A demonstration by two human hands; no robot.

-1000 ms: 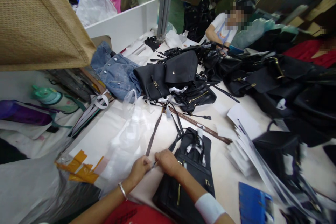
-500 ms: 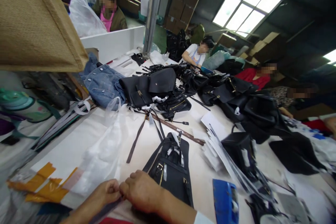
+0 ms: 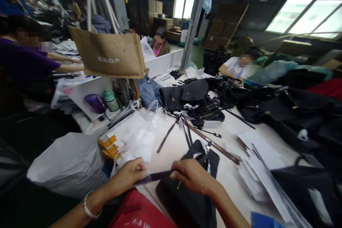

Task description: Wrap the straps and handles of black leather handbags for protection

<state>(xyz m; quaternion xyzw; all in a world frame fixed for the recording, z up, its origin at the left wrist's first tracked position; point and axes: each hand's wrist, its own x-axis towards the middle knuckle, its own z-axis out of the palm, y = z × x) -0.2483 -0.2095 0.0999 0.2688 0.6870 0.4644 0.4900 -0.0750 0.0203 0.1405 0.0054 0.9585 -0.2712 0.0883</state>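
Note:
A dark strap (image 3: 161,175) is stretched between my two hands, low in the head view. Its left end sits in the closed fingers of my left hand (image 3: 130,174), and my right hand (image 3: 192,175) grips the other end. Beneath the right hand and forearm lies a black backpack (image 3: 184,201) with gold-coloured fittings, partly covered by them. Whether the strap is joined to this backpack cannot be made out. A thin brown strap (image 3: 166,138) and a longer brown strip (image 3: 221,148) lie on the table beyond the backpack.
White sheets and clear plastic (image 3: 251,171) are stacked at right, near a blue object (image 3: 267,221). Black bags (image 3: 195,94) pile across the back. A white sack (image 3: 68,165) stands at left. A tan bag (image 3: 112,57) hangs overhead. Several people work around.
My view has swung left. My hands, close together before, have moved apart, and the dark strap now shows taut between them.

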